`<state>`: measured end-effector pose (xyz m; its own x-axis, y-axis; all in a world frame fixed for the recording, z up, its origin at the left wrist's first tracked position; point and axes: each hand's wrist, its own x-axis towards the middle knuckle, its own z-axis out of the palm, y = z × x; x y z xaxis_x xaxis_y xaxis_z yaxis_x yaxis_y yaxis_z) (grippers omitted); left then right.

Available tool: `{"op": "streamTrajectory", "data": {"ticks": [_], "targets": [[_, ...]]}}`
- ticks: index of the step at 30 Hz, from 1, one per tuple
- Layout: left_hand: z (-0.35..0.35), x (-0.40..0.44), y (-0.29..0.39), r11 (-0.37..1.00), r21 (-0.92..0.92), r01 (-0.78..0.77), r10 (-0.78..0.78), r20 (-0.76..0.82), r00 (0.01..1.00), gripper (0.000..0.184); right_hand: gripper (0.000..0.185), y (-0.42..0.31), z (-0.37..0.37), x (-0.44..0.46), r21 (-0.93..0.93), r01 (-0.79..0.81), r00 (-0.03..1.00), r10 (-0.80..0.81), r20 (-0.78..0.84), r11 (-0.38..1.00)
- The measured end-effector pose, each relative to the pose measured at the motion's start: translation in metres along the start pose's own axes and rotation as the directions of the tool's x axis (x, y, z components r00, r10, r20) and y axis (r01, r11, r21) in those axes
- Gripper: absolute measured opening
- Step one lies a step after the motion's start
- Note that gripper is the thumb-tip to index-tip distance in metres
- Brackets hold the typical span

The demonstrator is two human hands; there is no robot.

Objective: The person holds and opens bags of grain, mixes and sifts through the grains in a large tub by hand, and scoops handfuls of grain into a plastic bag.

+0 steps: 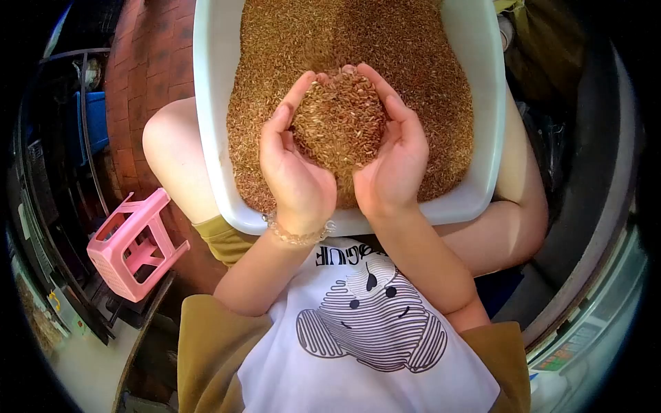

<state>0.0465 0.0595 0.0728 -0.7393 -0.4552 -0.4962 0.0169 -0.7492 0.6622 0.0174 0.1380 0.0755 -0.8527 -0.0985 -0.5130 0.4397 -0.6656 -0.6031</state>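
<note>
My left hand (297, 162) and my right hand (394, 155) are cupped side by side, palms up and fingers curled inward. Between them lies a heap of brown, rice-like grain (341, 117), held by both hands together. The fingertips nearly meet at the far side, while a small gap shows between the heels of the hands. Below and around them, more loose grain (413, 62) fills a white plastic tub (485, 103). A clear beaded bracelet (299, 237) circles my left wrist.
The tub rests between my bent legs. A pink plastic stool (138, 241) lies tipped on the brick floor (148, 62) to the left. A blue container (93, 127) and a dark metal rack stand at the far left. Dark bags (547, 138) are at the right.
</note>
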Motion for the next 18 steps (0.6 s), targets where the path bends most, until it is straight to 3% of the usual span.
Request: {"op": "streamTrajectory", "data": {"ticks": [1,5,7,8,9,10,11,13,14,15,18], "targets": [[0.002,-0.001,0.002,0.998,-0.058,0.025,-0.026,-0.013,1.000,0.048,0.046,0.000,0.001,0.000,0.043,-0.009,1.000,0.009,0.003,0.999],[-0.013,0.002,0.009,0.989,0.118,-0.091,0.097,-0.047,0.994,0.047,0.047,-0.010,-0.013,0.006,0.016,0.047,0.999,-0.047,0.002,0.999],[-0.022,0.001,0.017,0.989,0.117,-0.089,0.093,-0.030,0.995,0.046,0.046,-0.021,-0.027,0.009,-0.147,0.090,0.996,-0.091,-0.005,0.985],[-0.020,-0.002,0.021,0.967,0.245,-0.072,0.106,-0.127,0.986,0.046,0.045,-0.029,-0.029,0.009,-0.250,0.092,0.993,-0.109,-0.054,0.964],[-0.027,-0.001,0.023,0.957,0.273,-0.099,0.122,-0.068,0.990,0.047,0.045,-0.037,-0.033,0.008,-0.352,0.088,0.986,-0.131,-0.102,0.932],[-0.039,0.002,0.026,0.946,0.299,-0.129,0.137,-0.008,0.991,0.047,0.045,-0.041,-0.044,0.010,-0.300,0.129,0.988,-0.148,-0.043,0.945],[-0.045,0.003,0.028,0.933,0.323,-0.160,0.151,0.054,0.987,0.047,0.043,-0.046,-0.050,0.011,-0.370,0.151,0.983,-0.178,-0.040,0.917],[-0.045,-0.001,0.033,0.941,0.312,-0.129,0.103,0.096,0.990,0.050,0.039,-0.056,-0.061,0.013,-0.503,0.192,0.971,-0.237,-0.027,0.843],[-0.050,-0.001,0.035,0.939,0.318,-0.134,0.092,0.144,0.985,0.050,0.038,-0.060,-0.075,0.018,-0.499,0.266,0.962,-0.260,0.084,0.825],[-0.054,0.000,0.037,0.936,0.324,-0.140,0.080,0.192,0.978,0.051,0.038,-0.066,-0.079,0.018,-0.530,0.253,0.966,-0.246,0.086,0.809],[-0.059,0.002,0.048,0.783,0.593,-0.188,-0.010,0.314,0.949,0.052,0.036,-0.081,-0.082,0.015,-0.652,0.180,0.982,-0.172,0.078,0.736]]}}
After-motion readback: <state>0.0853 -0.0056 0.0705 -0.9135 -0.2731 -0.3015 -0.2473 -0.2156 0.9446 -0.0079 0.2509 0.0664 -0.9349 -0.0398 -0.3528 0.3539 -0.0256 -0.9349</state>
